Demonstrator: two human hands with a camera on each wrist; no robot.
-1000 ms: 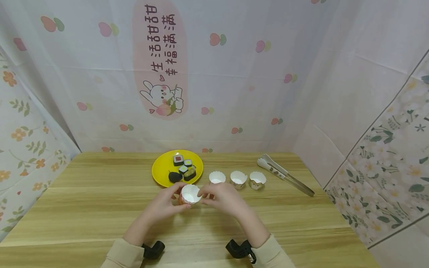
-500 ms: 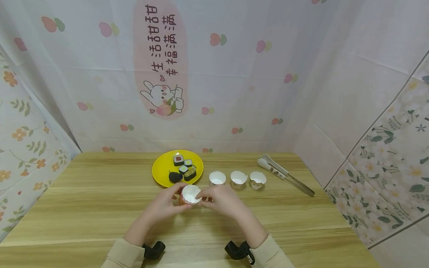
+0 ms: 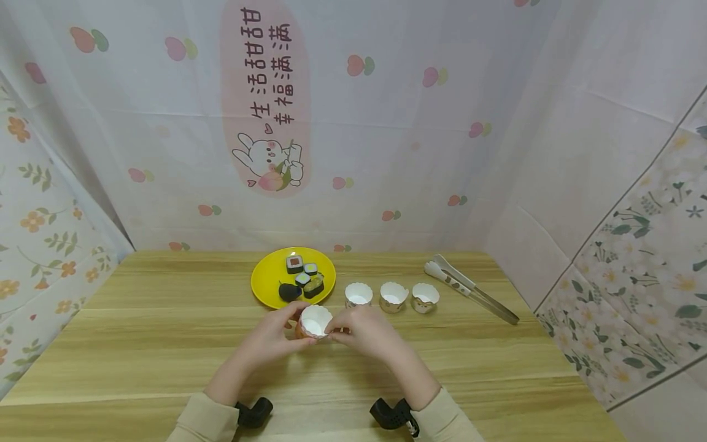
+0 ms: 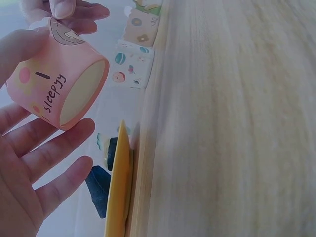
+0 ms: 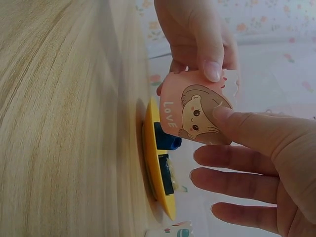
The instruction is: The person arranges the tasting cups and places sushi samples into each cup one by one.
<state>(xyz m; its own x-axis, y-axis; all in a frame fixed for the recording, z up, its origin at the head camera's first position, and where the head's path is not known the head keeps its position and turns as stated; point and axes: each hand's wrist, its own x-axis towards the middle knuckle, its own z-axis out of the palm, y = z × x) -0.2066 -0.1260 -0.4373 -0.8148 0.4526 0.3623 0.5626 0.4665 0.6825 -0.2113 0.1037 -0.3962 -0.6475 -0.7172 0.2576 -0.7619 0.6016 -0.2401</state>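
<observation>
A pink paper baking cup [image 3: 316,321] with a white inside is held in the air by both hands, its mouth tilted up. My left hand [image 3: 280,331] grips it from the left, thumb on the near side and fingers behind. With thumb and fingertips, my right hand [image 3: 361,330] pinches the cup's right rim. In the left wrist view the baking cup [image 4: 59,74] shows "sleepyy" and its pale bottom. A cartoon girl and "LOVE" face the right wrist view on the same cup [image 5: 190,106].
Behind the hands stands a yellow plate [image 3: 265,280] with several toy sushi pieces [image 3: 294,264] and a dark eggplant-like piece [image 3: 288,291]. Three more baking cups [image 3: 393,297] form a row to its right. Metal tongs [image 3: 469,288] lie farther right on the wooden table [image 3: 138,344].
My right fingertips have shifted along the rim, from over the cup's mouth to its near right edge. The left hand and the cup have barely moved.
</observation>
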